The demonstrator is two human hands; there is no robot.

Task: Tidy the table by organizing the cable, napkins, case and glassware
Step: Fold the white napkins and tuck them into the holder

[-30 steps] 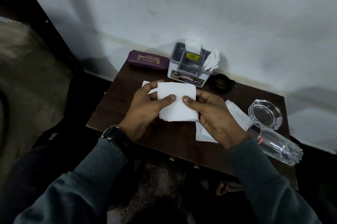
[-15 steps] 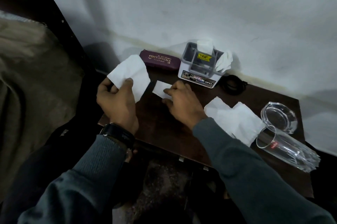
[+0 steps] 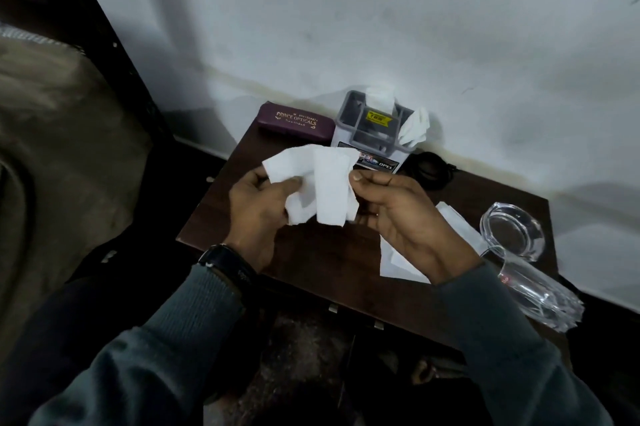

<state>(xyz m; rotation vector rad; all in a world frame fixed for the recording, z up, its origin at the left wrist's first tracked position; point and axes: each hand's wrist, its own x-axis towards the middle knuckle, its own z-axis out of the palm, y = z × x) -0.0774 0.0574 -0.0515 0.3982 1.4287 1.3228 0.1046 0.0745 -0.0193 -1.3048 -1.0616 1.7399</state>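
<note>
Dark wooden table (image 3: 311, 273) by white wall | we're pinching crumpled white paper napkins (image 3: 318, 183), left hand (image 3: 258, 214) and right hand (image 3: 405, 217) both closed on them | judging napkin-gathering step | next: tucking into grey plastic holder (image 3: 372, 138)

The napkins (image 3: 320, 188) look like soft matt paper, creased and limp. The table (image 3: 311, 259) is dark wood with a smooth, faintly shiny top. The case (image 3: 296, 120) has a maroon leather-like skin with gilt lettering. The holder (image 3: 372, 141) is grey, smooth plastic. The ashtray (image 3: 512, 230) and tumbler (image 3: 540, 294) are clear glossy glass. The sleeves (image 3: 180, 332) are ribbed knit cloth.
</note>
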